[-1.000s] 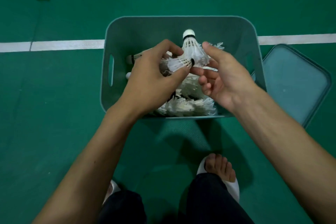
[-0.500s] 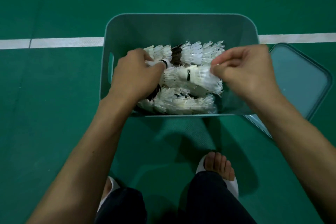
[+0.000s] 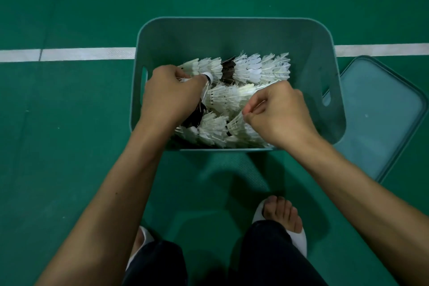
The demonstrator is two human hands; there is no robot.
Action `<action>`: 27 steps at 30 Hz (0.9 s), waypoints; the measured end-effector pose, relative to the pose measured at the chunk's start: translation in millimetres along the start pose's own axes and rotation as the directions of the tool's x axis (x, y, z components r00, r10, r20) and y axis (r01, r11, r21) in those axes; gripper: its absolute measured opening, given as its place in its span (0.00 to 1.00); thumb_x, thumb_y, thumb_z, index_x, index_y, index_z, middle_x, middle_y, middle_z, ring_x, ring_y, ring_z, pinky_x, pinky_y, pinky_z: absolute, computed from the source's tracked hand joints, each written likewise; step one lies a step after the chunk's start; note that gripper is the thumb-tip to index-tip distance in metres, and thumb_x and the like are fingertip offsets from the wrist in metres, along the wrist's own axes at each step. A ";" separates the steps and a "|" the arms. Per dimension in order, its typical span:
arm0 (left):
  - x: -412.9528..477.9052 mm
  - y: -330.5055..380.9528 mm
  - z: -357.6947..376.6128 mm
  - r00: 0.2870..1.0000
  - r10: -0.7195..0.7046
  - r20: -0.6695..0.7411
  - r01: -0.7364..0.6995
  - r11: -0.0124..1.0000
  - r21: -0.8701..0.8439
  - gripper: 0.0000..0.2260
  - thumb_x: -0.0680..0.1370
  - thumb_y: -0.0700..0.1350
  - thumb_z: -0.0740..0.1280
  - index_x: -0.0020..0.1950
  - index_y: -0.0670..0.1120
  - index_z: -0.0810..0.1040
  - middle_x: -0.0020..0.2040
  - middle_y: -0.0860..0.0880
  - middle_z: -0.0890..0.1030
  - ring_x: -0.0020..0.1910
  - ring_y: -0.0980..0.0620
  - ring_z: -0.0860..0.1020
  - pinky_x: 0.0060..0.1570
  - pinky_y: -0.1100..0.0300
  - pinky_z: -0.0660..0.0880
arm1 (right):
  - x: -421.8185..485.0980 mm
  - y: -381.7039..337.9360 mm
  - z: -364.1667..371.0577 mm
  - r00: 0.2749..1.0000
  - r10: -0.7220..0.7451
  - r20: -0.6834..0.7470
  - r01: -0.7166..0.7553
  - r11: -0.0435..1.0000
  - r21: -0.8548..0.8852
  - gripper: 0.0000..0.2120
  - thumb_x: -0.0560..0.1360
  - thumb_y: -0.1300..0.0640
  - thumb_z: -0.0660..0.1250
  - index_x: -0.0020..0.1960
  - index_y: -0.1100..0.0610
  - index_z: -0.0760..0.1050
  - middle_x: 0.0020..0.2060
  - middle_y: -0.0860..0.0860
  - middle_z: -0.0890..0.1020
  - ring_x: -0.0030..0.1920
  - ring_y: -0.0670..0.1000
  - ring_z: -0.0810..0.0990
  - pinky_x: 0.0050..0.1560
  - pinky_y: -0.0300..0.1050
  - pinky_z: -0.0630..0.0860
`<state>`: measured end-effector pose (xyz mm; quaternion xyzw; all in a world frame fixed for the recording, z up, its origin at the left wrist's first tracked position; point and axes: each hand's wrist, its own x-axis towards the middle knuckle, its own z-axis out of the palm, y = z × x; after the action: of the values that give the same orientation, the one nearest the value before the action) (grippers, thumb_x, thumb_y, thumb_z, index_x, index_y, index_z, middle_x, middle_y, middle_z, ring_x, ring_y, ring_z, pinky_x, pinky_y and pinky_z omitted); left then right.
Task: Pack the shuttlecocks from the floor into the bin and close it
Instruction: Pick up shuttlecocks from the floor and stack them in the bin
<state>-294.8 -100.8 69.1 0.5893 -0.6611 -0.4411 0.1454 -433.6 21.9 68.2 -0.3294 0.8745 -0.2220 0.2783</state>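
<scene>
On the green floor (image 3: 69, 146) a white line (image 3: 88, 54) is seen at the left, and it is cut off by the bin (image 3: 232, 30). Inside the bin, at its left side, a shuttlecock (image 3: 209, 76) is gripped by the curled left hand (image 3: 169, 95), with only the white cork showing. White shuttlecocks (image 3: 255, 69) are laid in rows in the bin. Further right, the feather edge of a second shuttlecock (image 3: 236, 124) is pinched by the right hand (image 3: 278, 114). The lid (image 3: 380, 111) is lying flat on the floor just beside the bin's right wall.

shuttlecocks (image 3: 234, 97) in bin (image 3: 232, 32), lid (image 3: 380, 109) right
</scene>
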 end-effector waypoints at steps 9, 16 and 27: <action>0.8 -3.8 7.6 0.998 -0.033 0.059 0.039 0.994 -0.106 0.19 0.69 0.63 0.75 0.41 0.48 0.77 0.31 0.54 0.75 0.32 0.51 0.75 0.38 0.57 0.71 | 16.7 -6.1 14.7 0.968 0.162 0.189 -0.204 0.953 0.226 0.11 0.69 0.70 0.75 0.33 0.57 0.84 0.31 0.51 0.86 0.36 0.52 0.87 0.45 0.52 0.86; -0.4 -0.2 9.7 0.994 -0.050 0.099 0.064 0.987 -0.148 0.15 0.70 0.57 0.76 0.40 0.48 0.79 0.34 0.51 0.78 0.35 0.50 0.78 0.41 0.52 0.77 | 17.6 -11.9 0.1 0.907 0.003 0.421 0.004 1.000 -0.016 0.10 0.74 0.70 0.70 0.43 0.59 0.85 0.38 0.55 0.86 0.34 0.52 0.87 0.43 0.51 0.87; -14.1 15.1 37.6 0.989 0.066 0.133 -0.031 0.968 -0.250 0.16 0.74 0.60 0.73 0.49 0.48 0.83 0.32 0.55 0.81 0.31 0.56 0.77 0.36 0.58 0.74 | 12.2 -8.3 -27.9 0.839 0.118 0.531 -0.439 0.724 0.532 0.20 0.81 0.44 0.67 0.50 0.63 0.78 0.36 0.58 0.87 0.31 0.55 0.85 0.28 0.39 0.78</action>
<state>-327.7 -73.8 63.7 0.5177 -0.6238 -0.5566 0.1817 -455.2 13.3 89.6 -0.1190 0.6952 -0.3727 0.6031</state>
